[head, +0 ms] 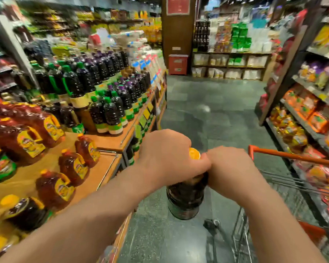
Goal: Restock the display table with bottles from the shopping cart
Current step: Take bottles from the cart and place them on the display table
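Note:
Both my hands hold one dark bottle [185,198] with a yellow cap upright over the aisle floor, between the display table and the cart. My left hand [167,156] grips its neck from the left, just under the cap. My right hand [230,168] grips the neck from the right. The wooden display table [106,143] lies to the left, with rows of amber jug bottles [72,166] lying on it and dark green-capped bottles [112,116] standing further back. The wire shopping cart [285,179] with an orange handle is at the right; its inside is mostly hidden by my right arm.
A shelf of orange and yellow packets [308,118] lines the right side, close behind the cart. The green tiled aisle floor [207,103] runs ahead to a brown pillar [177,35] and far shelves. A cart wheel [211,223] shows below the bottle.

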`<state>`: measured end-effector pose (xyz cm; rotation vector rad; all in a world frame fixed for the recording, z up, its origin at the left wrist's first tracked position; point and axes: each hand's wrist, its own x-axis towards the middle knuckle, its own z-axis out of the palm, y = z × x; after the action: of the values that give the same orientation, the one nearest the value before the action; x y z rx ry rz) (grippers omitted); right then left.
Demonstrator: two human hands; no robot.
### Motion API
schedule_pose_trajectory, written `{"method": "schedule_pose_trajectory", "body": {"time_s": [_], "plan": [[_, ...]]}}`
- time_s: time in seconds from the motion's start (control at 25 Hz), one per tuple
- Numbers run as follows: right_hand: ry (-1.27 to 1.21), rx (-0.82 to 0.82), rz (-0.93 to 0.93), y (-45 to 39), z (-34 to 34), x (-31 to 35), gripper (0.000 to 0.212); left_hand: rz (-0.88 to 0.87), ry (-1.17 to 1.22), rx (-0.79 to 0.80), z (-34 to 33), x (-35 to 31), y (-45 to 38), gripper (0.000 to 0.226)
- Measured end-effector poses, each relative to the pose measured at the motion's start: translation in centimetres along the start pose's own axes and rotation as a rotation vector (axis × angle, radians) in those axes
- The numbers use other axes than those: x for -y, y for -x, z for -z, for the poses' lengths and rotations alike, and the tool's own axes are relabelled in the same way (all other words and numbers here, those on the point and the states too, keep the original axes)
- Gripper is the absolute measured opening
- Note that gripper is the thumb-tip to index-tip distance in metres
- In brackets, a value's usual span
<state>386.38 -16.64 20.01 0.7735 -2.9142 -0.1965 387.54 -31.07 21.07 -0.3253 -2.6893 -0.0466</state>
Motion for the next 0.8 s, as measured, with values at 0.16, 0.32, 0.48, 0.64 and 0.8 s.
{"method": "schedule_pose_trajectory", "body": {"time_s": [0.16, 0.32, 0.48, 0.64, 0.8], "plan": [[0.044, -0.002, 0.202, -3.9, 0.2, 9.1, 0.029, 0.27, -0.028, 0.054, 1.8, 7.8, 6.7, 0.06], [0.058, -0.032, 0.412, -6.6, 0.0, 18.5, 0.031, 0.464, -0.046, 0.111, 4.1, 14.5, 13.0, 0.059], [0.053, -0.081, 0.58, -8.8, -0.4, 25.5, 0.021, 0.612, -0.072, 0.188, 5.8, 19.8, 17.4, 0.056], [-0.014, -0.07, 0.677, -11.3, -0.5, 30.1, 0.022, 0.727, -0.069, 0.254, 5.6, 24.3, 19.8, 0.057], [-0.018, -0.021, 0.781, -14.9, -2.6, 32.9, 0.004, 0.744, -0.138, 0.315, 3.0, 27.7, 20.9, 0.06]]}}
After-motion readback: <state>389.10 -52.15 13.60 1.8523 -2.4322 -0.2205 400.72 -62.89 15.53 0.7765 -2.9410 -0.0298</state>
